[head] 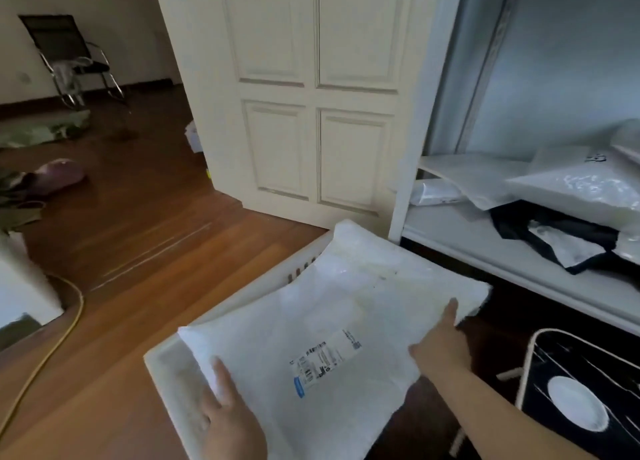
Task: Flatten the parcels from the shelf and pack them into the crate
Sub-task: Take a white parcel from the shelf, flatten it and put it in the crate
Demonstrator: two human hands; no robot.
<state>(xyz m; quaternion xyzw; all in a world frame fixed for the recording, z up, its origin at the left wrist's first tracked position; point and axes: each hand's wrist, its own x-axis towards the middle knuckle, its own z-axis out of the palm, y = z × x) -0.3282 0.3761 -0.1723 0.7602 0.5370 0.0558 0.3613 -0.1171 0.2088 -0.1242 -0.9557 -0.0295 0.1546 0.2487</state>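
A large white parcel (332, 307) with a printed shipping label lies flat over a white slotted crate (166, 362) on the floor. My left hand (228, 421) rests flat on the parcel's near left corner, fingers straight. My right hand (441, 345) presses on its right edge with straight fingers. On the white shelf (485, 245) at the right lie more parcels: a glossy white one (581, 189), a matt grey-white one (481, 175) and a black bag (568, 238) with a white label.
A cream panelled door (311, 96) stands open behind the crate. A yellow cable (65, 324) runs over the wooden floor at left. A black chair (72, 58) stands far back. A dark bin with a white disc (578, 404) sits at lower right.
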